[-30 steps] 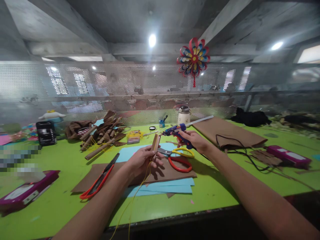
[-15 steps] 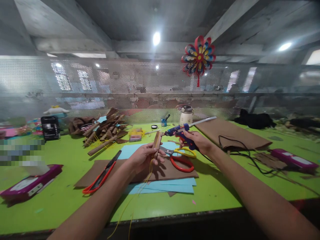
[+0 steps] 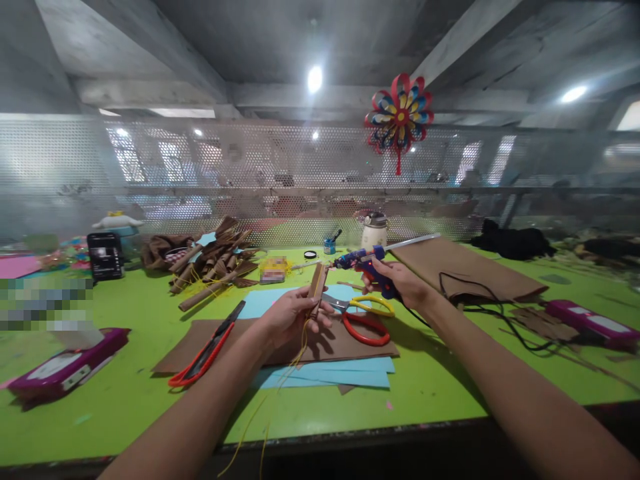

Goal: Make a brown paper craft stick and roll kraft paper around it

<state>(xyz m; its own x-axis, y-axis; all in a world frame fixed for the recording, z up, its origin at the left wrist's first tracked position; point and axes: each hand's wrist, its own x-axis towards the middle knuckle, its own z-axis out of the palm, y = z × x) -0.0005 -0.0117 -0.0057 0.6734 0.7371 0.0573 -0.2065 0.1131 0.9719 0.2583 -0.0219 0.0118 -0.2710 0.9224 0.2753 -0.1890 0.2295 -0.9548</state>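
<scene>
My left hand (image 3: pixel 295 313) is closed around a small rolled strip of brown paper (image 3: pixel 317 283), from which yellow string (image 3: pixel 304 340) hangs past the table edge. In my right hand (image 3: pixel 395 280) is a blue glue gun (image 3: pixel 367 261) with a clear glue stick (image 3: pixel 413 245) poking out of its back. The gun's nozzle points left, close to the upper part of the roll; whether they touch I cannot tell. Beneath my hands lie scissors with one red and one yellow handle (image 3: pixel 367 328), brown paper (image 3: pixel 215 340) and light blue paper sheets (image 3: pixel 330 373).
Red-handled scissors (image 3: pixel 205 357) lie left of my left hand. Brown paper rolls (image 3: pixel 215 267) are heaped behind. A folded brown sheet (image 3: pixel 470 270) and a black cable (image 3: pixel 493 310) are at right. Purple power strips (image 3: pixel 70 367) flank the table, and a bottle (image 3: pixel 375 232) stands at the back.
The glue gun has shifted slightly right and up relative to the roll, so its nozzle sits a little farther from it. My left hand keeps its grip. The whole view has moved slightly.
</scene>
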